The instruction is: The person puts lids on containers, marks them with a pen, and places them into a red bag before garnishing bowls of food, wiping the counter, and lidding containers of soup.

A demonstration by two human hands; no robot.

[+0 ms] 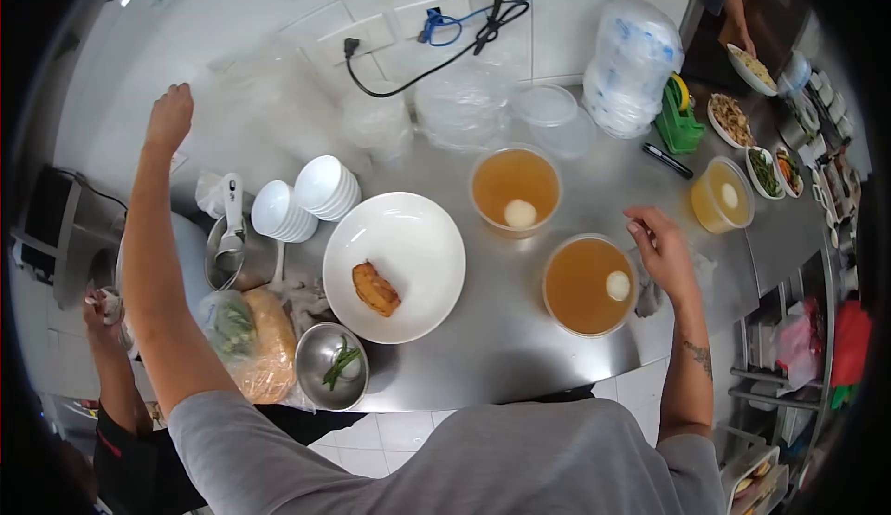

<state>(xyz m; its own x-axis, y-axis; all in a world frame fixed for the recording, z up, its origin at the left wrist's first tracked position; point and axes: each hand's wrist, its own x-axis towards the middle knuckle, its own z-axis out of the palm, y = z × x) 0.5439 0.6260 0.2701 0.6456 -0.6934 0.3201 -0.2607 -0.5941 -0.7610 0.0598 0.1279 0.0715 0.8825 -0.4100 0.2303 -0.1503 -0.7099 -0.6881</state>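
My left hand (171, 116) is raised at the far left near the tiled wall, its fingers curled closed; whatever they may hold is hidden. My right hand (661, 248) hovers beside a clear round tub of amber broth (583, 290) with a round white piece in it. Its fingers are loosely bent and apart, with nothing between them. A similar broth tub (509, 179) stands behind and to the left. In front of me a large white plate (429, 278) carries one browned piece of food (376, 289). Near the front edge, a steel bowl (314, 353) contains green stalks.
Stacked white bowls (327, 187), a pot (223, 253) with a ladle, and bagged food (264, 339) sit left. A third tub (721, 195), tape dispenser (680, 122), marker (667, 160) and food dishes (730, 120) stand right. Other people's hands show at far left (96, 309) and upper right.
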